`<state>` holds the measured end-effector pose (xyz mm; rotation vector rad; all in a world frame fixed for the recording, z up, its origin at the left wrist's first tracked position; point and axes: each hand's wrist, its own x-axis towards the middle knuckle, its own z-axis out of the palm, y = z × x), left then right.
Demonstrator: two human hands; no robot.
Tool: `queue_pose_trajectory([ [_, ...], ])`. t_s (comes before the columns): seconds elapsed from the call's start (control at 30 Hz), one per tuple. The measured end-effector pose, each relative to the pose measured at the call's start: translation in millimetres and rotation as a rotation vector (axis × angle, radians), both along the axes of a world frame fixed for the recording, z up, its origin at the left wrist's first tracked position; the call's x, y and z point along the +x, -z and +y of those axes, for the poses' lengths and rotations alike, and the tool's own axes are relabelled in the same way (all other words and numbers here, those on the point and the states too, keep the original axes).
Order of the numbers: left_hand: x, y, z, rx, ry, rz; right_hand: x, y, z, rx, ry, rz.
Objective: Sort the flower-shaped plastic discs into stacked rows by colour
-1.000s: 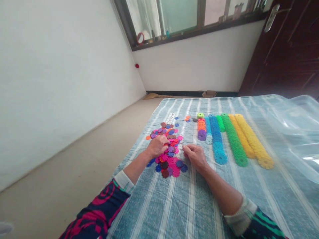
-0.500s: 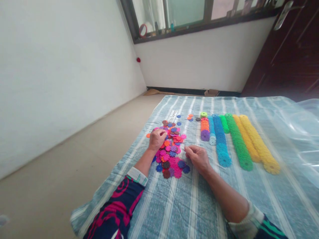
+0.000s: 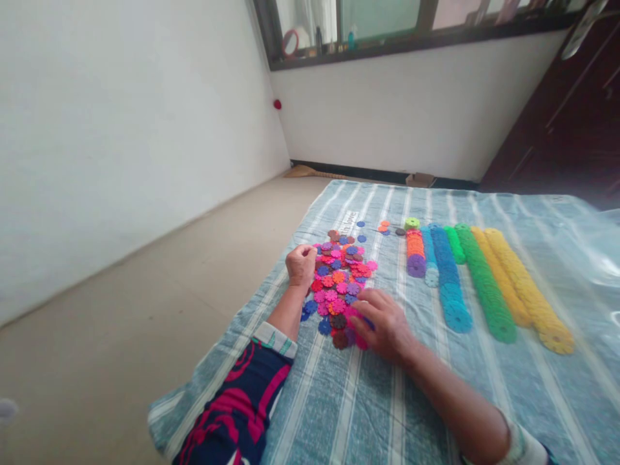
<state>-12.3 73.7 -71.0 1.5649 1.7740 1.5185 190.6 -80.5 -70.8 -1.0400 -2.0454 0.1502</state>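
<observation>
Currently, a loose pile of scalloped discs (image 3: 339, 278) is being carried by the striped cloth (image 3: 368, 400), mostly between the two hands. The left hand (image 3: 301, 263) is being held at the pile's left edge, its fingers curled in and its thumb and forefinger pressed together; whether a disc is being pinched there cannot be told. The right hand (image 3: 385, 323) is being held low over the pile's near right side, its fingers bent and slightly spread; no disc is being seen clasped in it, and whether the pieces beneath are being touched cannot be told.

Since pink, red, blue, purple and brown pieces are overlapping, a light pinch on the rim of an uppermost disc is probably being called for, so that no neighbours are being dragged along. Heavy pressing from above is best being avoided, as pieces could be sliding under one another.

To the right, an orange-and-purple row (image 3: 415, 245), a blue row (image 3: 445, 265), a green row (image 3: 487, 284) and a yellow row (image 3: 527, 284) are being formed by overlapping discs. Care is likely being needed with the right forearm (image 3: 450, 387), since the nearer row ends could be disturbed if it is being swung outward.
</observation>
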Motion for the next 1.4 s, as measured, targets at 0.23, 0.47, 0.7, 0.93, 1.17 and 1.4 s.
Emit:
queue_pose_trajectory([
  [0.23,3.1,-1.9,0.4,-0.046,0.054,-0.182,-26.2,0.5,-3.7,-0.012,-0.079,-0.288],
  [0.47,3.8,-3.7,-0.3,-0.080,0.112,-0.295,-24.4,1.5,0.7,0.004,-0.021,-0.266],
  [0.7,4.3,-9.3,-2.1,-0.134,0.123,-0.372,-20.6,6.6,6.5,0.006,-0.012,-0.104],
  [0.93,4.1,-10.2,-3.1,-0.133,0.155,-0.366,-13.6,12.5,12.6,-0.085,-0.068,0.092],
  [1.17,4.6,-9.7,-2.4,-0.153,0.157,-0.353,-9.5,2.5,12.7,-0.286,-0.055,0.431],
  [1.4,5.9,-12.6,-4.6,-0.157,0.156,-0.337,-3.1,-0.3,26.5,-0.524,0.147,0.616],
])
